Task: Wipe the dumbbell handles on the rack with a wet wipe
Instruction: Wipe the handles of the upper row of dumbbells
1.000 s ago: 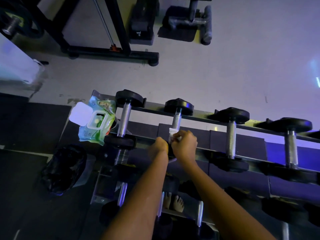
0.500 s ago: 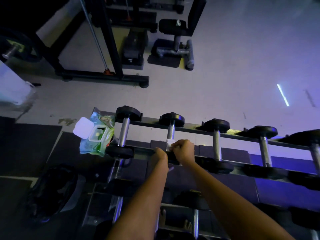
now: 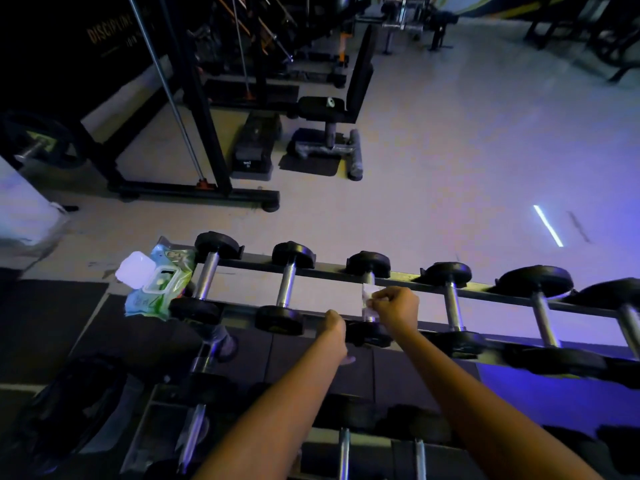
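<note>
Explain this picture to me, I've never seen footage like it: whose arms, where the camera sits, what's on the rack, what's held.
No machine here: a person wears a camera on the head, looking forward and down, so the bare arms are their own. Before them a rack holds a row of dumbbells across its rails. The right hand pinches a white wet wipe against the metal handle of the third dumbbell from the left. The left hand rests at the near rail beside it; its fingers are hidden. A green wipe packet, lid open, sits at the rack's left end.
</note>
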